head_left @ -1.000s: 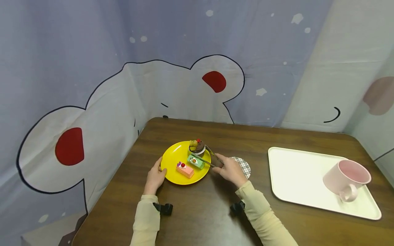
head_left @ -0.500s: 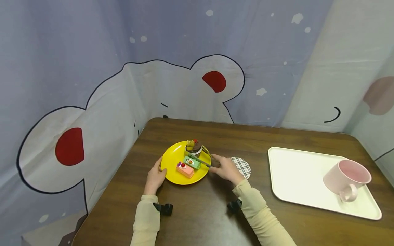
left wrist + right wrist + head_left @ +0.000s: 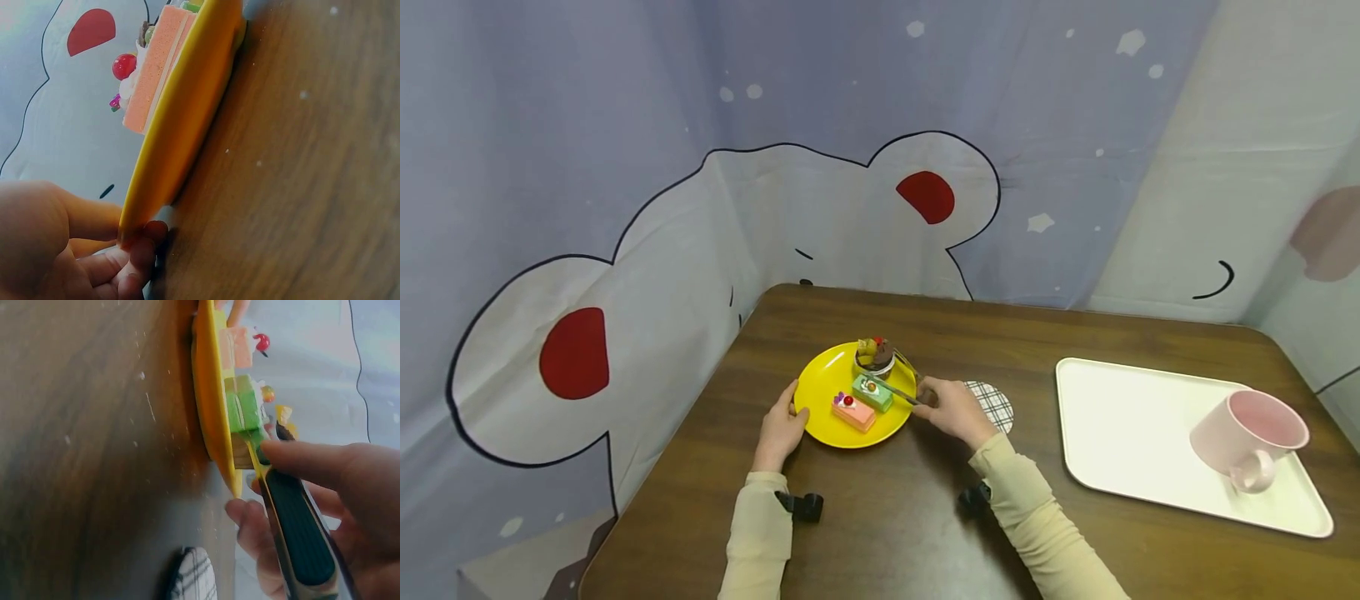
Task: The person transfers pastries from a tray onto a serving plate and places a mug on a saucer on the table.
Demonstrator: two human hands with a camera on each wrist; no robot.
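Cream-coloured is the sleeve (image 3: 758, 533) at far left, and from my distant post I see its left hand (image 3: 781, 431) pinch the rim of the yellow plate (image 3: 817, 414), thumb above, fingers below. This plate is round, glossy, and lies on the brown wooden table (image 3: 880, 533). On it rests a pink cake slice (image 3: 855, 414) with white cream, red cherry and purple bits; just beside it, a green cake slice (image 3: 874, 393) with pale topping and small orange fruit. At the plate's far part is a chocolate cupcake (image 3: 881, 358) with red and golden pieces on top. One arm of the tongs (image 3: 300, 525) is before the cupcake, the other at its right; if they press it, I cannot tell. The right hand (image 3: 958, 410) grasps their dark green grip. Near it I see a checked coaster (image 3: 994, 406), then a white tray (image 3: 1120, 433) bearing a pink mug (image 3: 1243, 433)
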